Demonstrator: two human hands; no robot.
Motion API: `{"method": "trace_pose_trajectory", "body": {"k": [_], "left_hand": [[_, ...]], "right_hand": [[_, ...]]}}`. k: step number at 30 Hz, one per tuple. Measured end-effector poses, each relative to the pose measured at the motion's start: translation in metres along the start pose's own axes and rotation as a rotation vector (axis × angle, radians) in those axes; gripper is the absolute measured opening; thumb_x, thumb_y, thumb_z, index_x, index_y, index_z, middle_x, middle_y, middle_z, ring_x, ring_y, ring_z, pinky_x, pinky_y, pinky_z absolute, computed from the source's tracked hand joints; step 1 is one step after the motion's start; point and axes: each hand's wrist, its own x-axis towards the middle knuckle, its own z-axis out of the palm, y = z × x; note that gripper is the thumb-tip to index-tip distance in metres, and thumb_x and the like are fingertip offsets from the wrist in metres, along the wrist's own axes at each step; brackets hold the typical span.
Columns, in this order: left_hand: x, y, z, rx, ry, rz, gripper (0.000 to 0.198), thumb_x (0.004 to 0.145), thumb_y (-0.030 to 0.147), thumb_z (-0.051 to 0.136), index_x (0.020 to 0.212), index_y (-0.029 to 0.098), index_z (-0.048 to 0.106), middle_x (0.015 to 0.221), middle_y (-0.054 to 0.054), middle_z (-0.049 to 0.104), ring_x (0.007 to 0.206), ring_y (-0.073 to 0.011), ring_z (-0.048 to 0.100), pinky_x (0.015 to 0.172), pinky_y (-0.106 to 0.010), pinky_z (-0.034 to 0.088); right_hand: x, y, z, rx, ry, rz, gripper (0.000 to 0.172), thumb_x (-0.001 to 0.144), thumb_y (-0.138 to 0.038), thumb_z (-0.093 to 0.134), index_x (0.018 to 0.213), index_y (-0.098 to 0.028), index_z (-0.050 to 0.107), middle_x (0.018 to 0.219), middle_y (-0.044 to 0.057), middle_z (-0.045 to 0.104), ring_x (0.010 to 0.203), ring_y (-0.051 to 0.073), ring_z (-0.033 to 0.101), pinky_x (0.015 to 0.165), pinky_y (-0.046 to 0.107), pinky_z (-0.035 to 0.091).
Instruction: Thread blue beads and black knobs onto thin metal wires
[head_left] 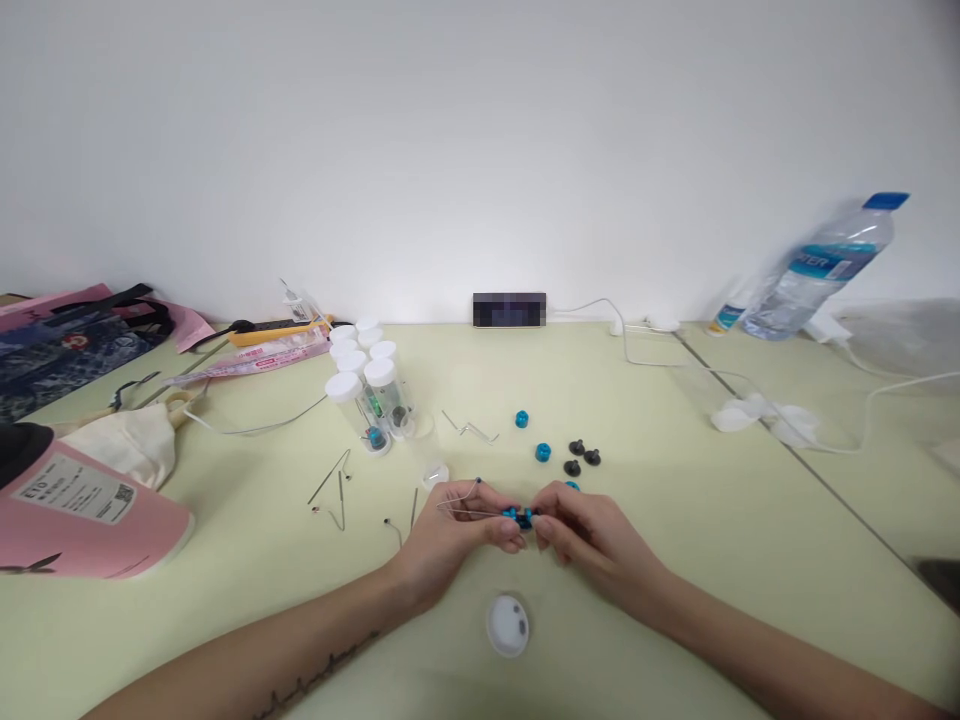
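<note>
My left hand (439, 545) is closed, its thumb and fingers pinching a small blue and black part (517, 518). A thin bent metal wire (459, 511) runs from that part back over the fingers. My right hand (604, 540) is closed on the right end of the same part, and its fingertips partly hide it. Just beyond the hands lie blue knob-like pieces (543, 453), one partly covered by my right hand. Beside them are black disc-shaped pieces with short stems (573, 467). A white cap (508, 627) with small dark pieces inside sits nearer me.
Clear tubes with white lids (345, 388) stand at back left, some holding parts. Bent wires (341, 500) lie left of my hands. A pink cup (97, 510) is at far left. A water bottle (825, 265) and white cable (690, 366) are at right.
</note>
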Motion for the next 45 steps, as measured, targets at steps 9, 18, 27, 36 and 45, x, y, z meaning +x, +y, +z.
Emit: {"method": "trace_pose_trajectory", "body": {"k": [9,18,27,36,45], "left_hand": [[-0.002,-0.0012,-0.0001,0.037,-0.027,0.021,0.016,0.065,0.017,0.079,0.079,0.012,0.071,0.076,-0.007,0.074,0.064,-0.0135,0.065,0.066,-0.025,0.052],[-0.0027,0.0016,-0.0002,0.009,0.019,0.026,0.018,0.066,0.019,0.079,0.081,0.012,0.072,0.071,-0.005,0.073,0.067,-0.0132,0.064,0.07,-0.025,0.05],[-0.0022,0.0021,0.0002,0.004,0.019,0.011,0.018,0.066,0.017,0.079,0.082,0.013,0.071,0.071,-0.004,0.073,0.067,-0.0124,0.065,0.068,-0.022,0.05],[-0.0007,0.0007,-0.0003,0.014,0.008,0.028,0.015,0.068,0.015,0.077,0.081,0.012,0.072,0.069,-0.005,0.072,0.065,-0.0115,0.064,0.067,-0.022,0.05],[-0.0019,0.0014,0.001,-0.013,0.004,0.03,0.014,0.068,0.016,0.077,0.08,0.012,0.071,0.071,-0.005,0.072,0.065,-0.0119,0.064,0.066,-0.022,0.05]], "right_hand": [[0.0002,-0.0041,-0.0013,-0.08,-0.039,-0.06,0.047,0.1,-0.038,0.028,0.065,-0.018,0.051,0.058,-0.001,0.055,0.054,0.01,0.052,0.058,0.022,0.039],[-0.0006,-0.0004,0.0013,0.011,0.042,0.006,0.011,0.088,-0.028,0.055,0.093,-0.021,0.049,0.056,-0.007,0.048,0.05,0.011,0.048,0.05,0.021,0.035],[0.001,-0.0036,-0.0011,-0.061,0.014,-0.032,0.022,0.096,-0.031,0.042,0.09,-0.018,0.059,0.057,-0.003,0.053,0.053,0.011,0.049,0.054,0.021,0.037],[-0.0009,-0.0021,-0.001,-0.02,0.015,-0.071,0.031,0.098,-0.041,0.034,0.097,-0.019,0.056,0.058,-0.004,0.053,0.053,0.012,0.051,0.057,0.022,0.038],[-0.002,-0.0031,0.0003,-0.068,-0.007,-0.02,0.028,0.097,-0.041,0.038,0.091,-0.019,0.053,0.058,-0.004,0.051,0.053,0.012,0.048,0.054,0.022,0.036]]}}
